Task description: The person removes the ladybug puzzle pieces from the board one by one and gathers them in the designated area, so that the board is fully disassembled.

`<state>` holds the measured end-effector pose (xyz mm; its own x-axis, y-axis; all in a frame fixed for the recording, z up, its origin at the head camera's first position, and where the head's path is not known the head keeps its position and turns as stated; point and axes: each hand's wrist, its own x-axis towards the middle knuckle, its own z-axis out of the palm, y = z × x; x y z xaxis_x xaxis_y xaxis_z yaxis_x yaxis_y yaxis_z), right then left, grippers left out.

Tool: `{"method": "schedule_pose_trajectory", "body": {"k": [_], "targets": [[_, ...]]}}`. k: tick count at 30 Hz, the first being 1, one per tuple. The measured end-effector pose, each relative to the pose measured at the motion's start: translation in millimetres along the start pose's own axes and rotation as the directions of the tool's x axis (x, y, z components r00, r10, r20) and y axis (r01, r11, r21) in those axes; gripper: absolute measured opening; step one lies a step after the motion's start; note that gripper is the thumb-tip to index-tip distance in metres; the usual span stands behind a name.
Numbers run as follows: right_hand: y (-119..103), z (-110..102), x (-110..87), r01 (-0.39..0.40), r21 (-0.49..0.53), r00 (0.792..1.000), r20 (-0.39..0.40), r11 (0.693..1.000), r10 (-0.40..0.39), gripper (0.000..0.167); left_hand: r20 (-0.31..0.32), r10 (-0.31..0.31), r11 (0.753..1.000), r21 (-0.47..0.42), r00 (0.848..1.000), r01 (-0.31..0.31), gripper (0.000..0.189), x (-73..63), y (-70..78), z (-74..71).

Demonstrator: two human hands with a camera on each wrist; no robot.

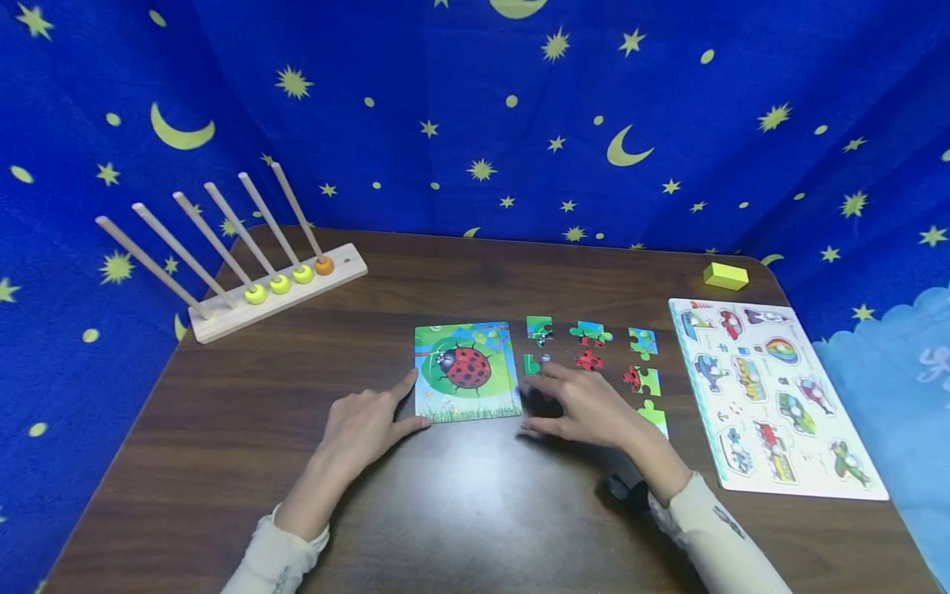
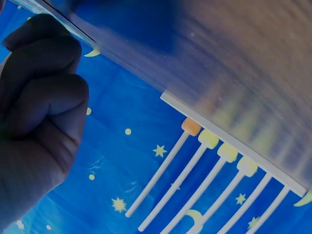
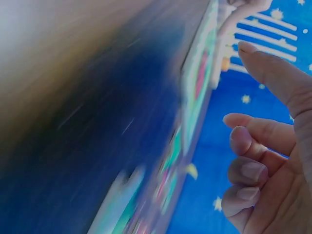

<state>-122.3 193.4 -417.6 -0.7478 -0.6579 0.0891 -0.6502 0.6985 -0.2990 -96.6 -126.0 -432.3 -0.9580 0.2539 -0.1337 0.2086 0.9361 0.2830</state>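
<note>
A square ladybug puzzle board (image 1: 466, 370) lies flat in the middle of the table. My left hand (image 1: 364, 422) touches its lower left corner, index fingertip at the left edge and thumb at the bottom edge. In the left wrist view, the other fingers (image 2: 46, 73) are bent. At the board's right side is my right hand (image 1: 582, 404), thumb and index finger extended and spread, nothing between them. Loose jigsaw pieces lie around it: a green one (image 1: 539, 327), a red one (image 1: 590, 360), and a red-and-green one (image 1: 642, 380). The hand partly covers another piece (image 1: 531, 365).
At the back left stands a wooden peg rack (image 1: 285, 293) with yellow and orange beads. A white picture board (image 1: 779, 400) with vehicle shapes lies on the right, a yellow block (image 1: 726, 276) behind it. A blue starry cloth (image 1: 475, 124) hangs behind the table.
</note>
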Motion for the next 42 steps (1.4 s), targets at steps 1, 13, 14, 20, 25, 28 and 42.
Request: {"method": "schedule_pose_trajectory", "body": {"k": [1, 13, 14, 20, 25, 28, 42], "targets": [[-3.4, 1.7, 6.1, 0.013, 0.002, 1.000, 0.000, 1.000, -0.013, 0.060, 0.005, -0.001, 1.000, 0.006, 1.000, 0.001, 0.079, 0.3, -0.3, 0.4], [-34.0, 32.4, 68.6, 0.073, 0.056, 0.995, 0.063, 0.996, -0.077, 0.054, 0.028, -0.001, 0.999, 0.039, 1.000, 0.000, 0.075, 4.3, 0.3, 2.4], [-36.1, 34.6, 72.4, 0.080, 0.047, 0.994, 0.065, 0.996, -0.083, 0.054, 0.028, -0.001, 0.999, 0.039, 1.000, 0.000, 0.075, 4.2, 0.2, 2.4], [-46.7, 42.6, 87.6, 0.125, -0.045, 0.989, 0.092, 0.991, -0.120, 0.054, 0.044, -0.004, 0.999, 0.033, 0.999, 0.002, 0.074, 3.8, 0.9, 2.3], [-50.2, 43.0, 91.8, 0.143, -0.114, 0.986, 0.102, 0.983, -0.131, 0.051, 0.045, -0.003, 0.999, 0.037, 0.999, 0.001, 0.074, 2.9, 0.5, 1.6], [-50.3, 42.7, 94.9, 0.156, -0.122, 0.983, 0.113, 0.980, -0.142, 0.051, 0.042, -0.003, 0.999, 0.036, 0.999, 0.002, 0.074, 2.4, -0.1, 0.8], [-47.1, 42.9, 107.1, 0.167, -0.112, 0.980, 0.131, 0.980, -0.152, 0.050, 0.051, -0.005, 1.000, 0.017, 0.999, 0.004, 0.075, 3.0, -2.0, 1.2]]}}
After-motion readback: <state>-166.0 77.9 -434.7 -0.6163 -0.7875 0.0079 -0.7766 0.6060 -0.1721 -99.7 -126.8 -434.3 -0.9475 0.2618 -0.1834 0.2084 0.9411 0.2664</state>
